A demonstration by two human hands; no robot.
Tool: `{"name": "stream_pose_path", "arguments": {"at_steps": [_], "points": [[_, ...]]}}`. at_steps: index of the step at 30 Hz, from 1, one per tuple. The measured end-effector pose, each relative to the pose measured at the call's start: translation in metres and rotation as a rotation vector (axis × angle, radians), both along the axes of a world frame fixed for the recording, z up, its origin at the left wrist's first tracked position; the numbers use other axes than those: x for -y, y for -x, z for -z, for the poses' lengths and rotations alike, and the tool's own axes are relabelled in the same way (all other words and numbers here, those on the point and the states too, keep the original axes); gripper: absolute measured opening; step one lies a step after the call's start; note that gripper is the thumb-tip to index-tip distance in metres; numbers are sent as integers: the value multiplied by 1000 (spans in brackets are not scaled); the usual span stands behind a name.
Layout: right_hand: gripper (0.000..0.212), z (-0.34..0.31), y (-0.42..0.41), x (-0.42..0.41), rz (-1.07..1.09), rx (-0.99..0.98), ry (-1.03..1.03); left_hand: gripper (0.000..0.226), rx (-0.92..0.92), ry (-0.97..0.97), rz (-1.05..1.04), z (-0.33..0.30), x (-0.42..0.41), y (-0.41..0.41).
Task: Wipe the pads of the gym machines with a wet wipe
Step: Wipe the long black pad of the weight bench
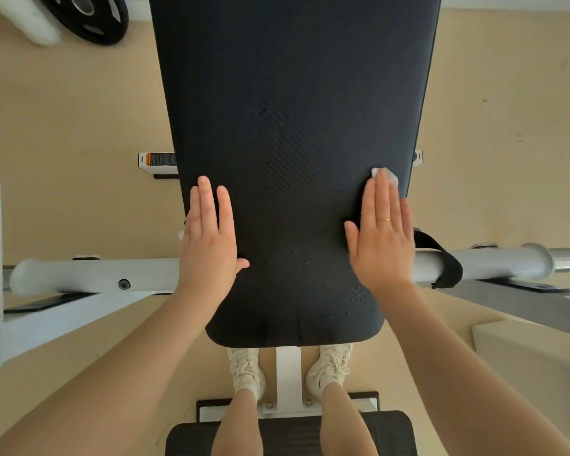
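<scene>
Pressure matters most in this stroke; the right hand (380,232) lies flat, fingers straight and together, pressing the wet wipe (385,175) against the black pad (290,126) near its right edge, so this grip is released rather than clenched, holding the wipe down by palm and fingers alone; only a white corner of the wipe shows, just beyond the fingertips, the rest being hidden under the hand; the left hand (209,235) is likewise flat and released, resting on the pad's left edge and grasping nothing, which seems to steady the body while the other hand works; small beads of moisture sit on the pad just below and inward of the right wrist, suggesting that the near end is already wetted, while the broad stretch ahead of both hands looks dry and probably remains to be done; to do the step well, keep the palm weight even so the wipe does not bunch or slip out, sweep in long overlapping lanes from one edge across to the other, and carry each pass over the rounded rim beside the right hand, where sweat tends to collect; the white frame bar (89,278) runs beneath both wrists and need not be touched.
</scene>
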State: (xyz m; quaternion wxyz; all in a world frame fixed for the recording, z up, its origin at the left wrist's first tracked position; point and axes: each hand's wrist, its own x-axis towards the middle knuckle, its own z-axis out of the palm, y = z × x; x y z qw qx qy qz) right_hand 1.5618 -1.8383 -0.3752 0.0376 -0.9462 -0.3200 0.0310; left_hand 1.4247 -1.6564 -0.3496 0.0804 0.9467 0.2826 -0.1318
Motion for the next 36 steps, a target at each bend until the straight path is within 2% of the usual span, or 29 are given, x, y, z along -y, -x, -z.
{"name": "stream_pose_path", "arguments": {"at_steps": [3, 7, 9, 12, 14, 16, 19, 21, 23, 25, 27, 30, 31, 34, 36], "points": [[67, 3, 18, -13, -9, -74, -48, 116, -6, -19, -8, 0, 2, -1], [68, 12, 69, -18, -441, -110, 29, 117, -21, -3, -32, -2, 5, -2], [78, 10, 68, -11, -521, -142, 25, 116, -31, -5, -44, -4, 5, -2], [81, 0, 51, -9, -526, -185, -27, 114, -36, 5, -61, -9, 7, -4], [64, -14, 43, -13, -491, -312, -91, 110, -43, 37, -97, -15, 11, -7], [42, -32, 38, -19, -259, -534, -271, 101, 2, 102, -152, -24, 18, -12], [32, -72, 28, -25, 292, -1015, -649, 76, 222, 361, -275, -46, 32, -23], [34, -92, 19, -19, 428, -1251, -810, 59, 330, 705, -334, -65, 42, -31], [39, -110, 13, -12, 399, -1391, -829, 51, 356, 1014, -385, -85, 49, -38], [36, -124, 9, -7, 328, -1460, -817, 37, 379, 1096, -405, -99, 54, -44], [29, -133, 8, -3, 304, -1469, -806, 19, 389, 1036, -403, -110, 57, -49], [29, -138, 4, 5, 326, -1411, -768, 14, 392, 1032, -431, -119, 59, -51], [28, -139, 1, 10, 368, -1410, -781, 12, 417, 1127, -490, -121, 60, -51], [22, -143, -7, 23, 465, -1532, -906, 20, 558, 1678, -777, -124, 61, -49], [26, -143, -10, 30, 566, -1619, -1024, 26, 616, 1817, -860, -123, 63, -49]]}}
